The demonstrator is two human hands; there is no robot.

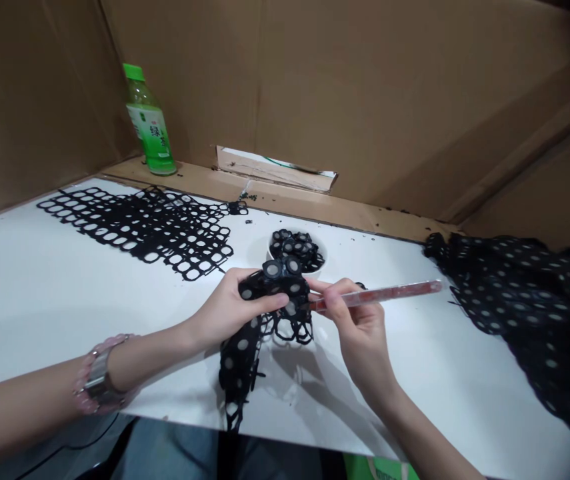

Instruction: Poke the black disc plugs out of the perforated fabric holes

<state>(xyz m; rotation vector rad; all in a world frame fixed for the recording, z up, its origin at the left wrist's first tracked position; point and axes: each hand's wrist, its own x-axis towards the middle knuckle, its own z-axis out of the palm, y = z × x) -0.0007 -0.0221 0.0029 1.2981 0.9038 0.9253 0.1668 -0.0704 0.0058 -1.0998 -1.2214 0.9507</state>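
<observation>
My left hand (245, 303) pinches a strip of black fabric with light round dots (242, 343), thumb on top. The strip hangs down toward the table's front edge, and black open rings dangle from its lower side. Between the fingers of my right hand (357, 320) is a slim tool with a reddish handle (395, 292), held like a pen. Its tip points left and meets the fabric by my left thumb; the tip itself is hard to make out. Just behind my hands stands a white bowl (321, 272) filled with black dotted pieces.
Black netting with round holes (149, 223) lies flat at the back left of the white table (29, 293). More black dotted fabric (529, 320) is heaped at the right. A green-capped drink bottle (153, 133) stands in the corner of the cardboard walls (365, 87). Small black scraps lie along the back.
</observation>
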